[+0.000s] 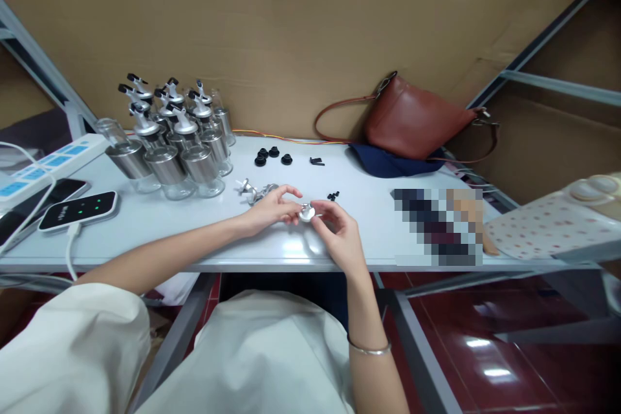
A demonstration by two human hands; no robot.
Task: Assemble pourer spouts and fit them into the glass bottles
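Note:
Between my two hands, above the grey table, is a silver pourer top point(306, 212) with a round base. My left hand point(277, 208) pinches its left side with thumb and fingers. From the right, the thumb and fingers of my right hand point(337, 226) close on its other side. More silver pourer tops point(262, 194) lie on the table beside and partly behind my left hand. Beyond my hands sit several black stoppers point(274, 151) and a small group of thin black levers point(317, 161). Tiny black pieces point(333, 196) lie just past my right hand.
Glass bottles with steel bands point(167, 167), many topped with pourers, crowd the back left. A power strip point(53, 168) and a black-topped device point(80, 210) with a cable lie at left. A brown bag point(414, 119) rests on a dark blue cap point(388, 163) at back right; a dotted box point(548, 226) stands far right.

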